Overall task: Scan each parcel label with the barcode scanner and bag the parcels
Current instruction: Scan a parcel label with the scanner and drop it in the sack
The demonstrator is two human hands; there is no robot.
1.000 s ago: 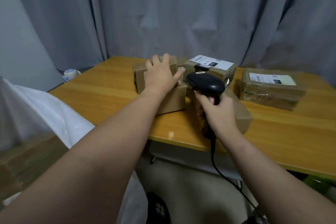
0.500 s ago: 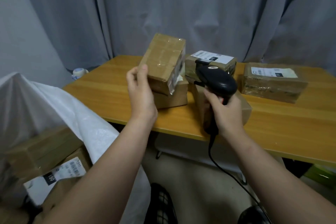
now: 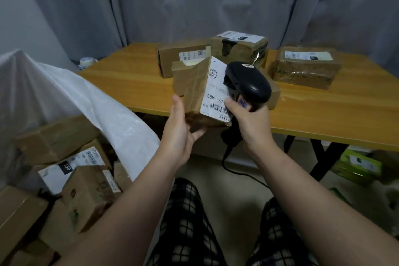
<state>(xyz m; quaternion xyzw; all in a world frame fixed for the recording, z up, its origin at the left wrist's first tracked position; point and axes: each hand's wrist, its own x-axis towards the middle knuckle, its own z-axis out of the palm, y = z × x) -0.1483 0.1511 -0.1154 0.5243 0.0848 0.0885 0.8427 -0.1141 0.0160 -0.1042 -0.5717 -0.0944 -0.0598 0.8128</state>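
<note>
While the left hand (image 3: 179, 134) holds a parcel (image 3: 195, 90) from below, thumb up its brown side and fingers curled beneath, the right hand (image 3: 252, 123) is wrapped around the handle of the scanner (image 3: 248, 84). The parcel hangs in the air over the near edge of the table (image 3: 129, 80), tilted so that its white label (image 3: 216, 93) faces the person. The scanner head sits just in front of the label's upper right part; the barcode lies lower, beside the right forefinger. No beam is visible, so whether a reading has registered cannot be told.

Progress, as judged: the white bag (image 3: 86, 101) at the left, low beside the table, already holds several bagged boxes (image 3: 56, 140), some showing labels, so a fair share of the work appears done. Left to do are this parcel's scan and bagging, then the table boxes: one lying far left (image 3: 177, 58), one taped in the middle (image 3: 239, 49), one at the right (image 3: 306, 69), and at least two more partly hidden behind the held parcel and the scanner.

Surroundings: a grey curtain (image 3: 216, 2) backs the table, a tape roll (image 3: 86, 61) sits past its far left corner, and green cartons (image 3: 358, 164) lie beneath it. The scanner cable (image 3: 237, 173) trails down toward the knees and may limit reach toward the bag. The bag's folded rim stands between the parcel and the heap inside.
</note>
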